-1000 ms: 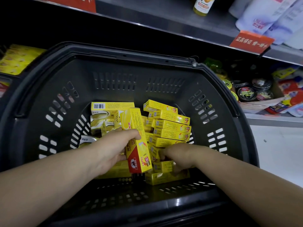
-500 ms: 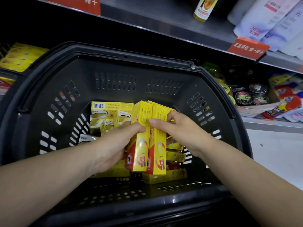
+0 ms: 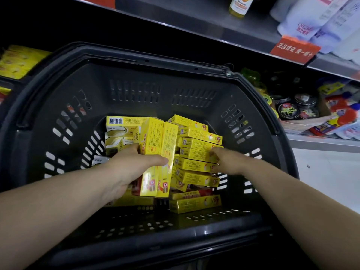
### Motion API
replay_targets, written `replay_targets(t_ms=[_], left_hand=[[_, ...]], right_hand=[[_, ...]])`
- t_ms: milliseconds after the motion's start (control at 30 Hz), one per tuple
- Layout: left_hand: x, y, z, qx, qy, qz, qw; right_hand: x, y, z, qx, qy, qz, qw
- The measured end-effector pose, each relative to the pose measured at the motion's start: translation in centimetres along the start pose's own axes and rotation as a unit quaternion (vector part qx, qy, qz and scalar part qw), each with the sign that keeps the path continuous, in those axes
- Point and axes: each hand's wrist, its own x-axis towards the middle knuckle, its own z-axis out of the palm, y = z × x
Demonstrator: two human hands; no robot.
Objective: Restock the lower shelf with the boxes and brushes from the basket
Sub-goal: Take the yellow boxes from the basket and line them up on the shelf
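From the head camera, both arms reach down into the dark basket, which stands in front of the lower shelf. The left hand grips a small bundle of yellow boxes held upright, thumb pressed across the front and fingers curled round the far side. The right hand is at the near end of the stack of boxes lying flat beside the bundle; its fingers and thumb appear to pinch one box in the middle of the pile. Paler packs lie at the left of the basket floor. The stack already leans, so drawing a box from its middle may well tip the upper ones over. The left-hand bundle is clamped only by side pressure, and adding another box could let an inner one slide out
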Motion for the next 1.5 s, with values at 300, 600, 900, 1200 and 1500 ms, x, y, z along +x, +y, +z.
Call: replay_targets(t_ms=[300, 600, 900, 1200, 1500], left_hand=[[0.6, -0.1, -0.2, -0.026, -0.003, -0.013, 1.0], [0.1, 0.7, -0.2, -0.051, -0.014, -0.019, 0.998], [-0.3, 1.6, -0.3, -0.178, -0.013, 0.012, 0.984], [-1.4, 2.1, -0.8, -0.248, -0.059, 0.017, 0.967], [-2.3, 2.6, -0.9, -0.231, -0.099, 0.029, 0.968]], right_hand=[[2.6, -0.7, -0.5, 0.062, 0.222, -0.004, 0.973], [4.4, -1.0, -1.7, -0.077, 0.172, -0.03, 0.982], [-1.7, -6.7, -5.9, 0.181, 0.253, -0.069, 0.948], [-4.4, -11.1, -5.3, 0.468, 0.046, -0.091, 0.878], [-3.9, -10.8, -5.8, 0.531, -0.006, -0.131, 0.837]])
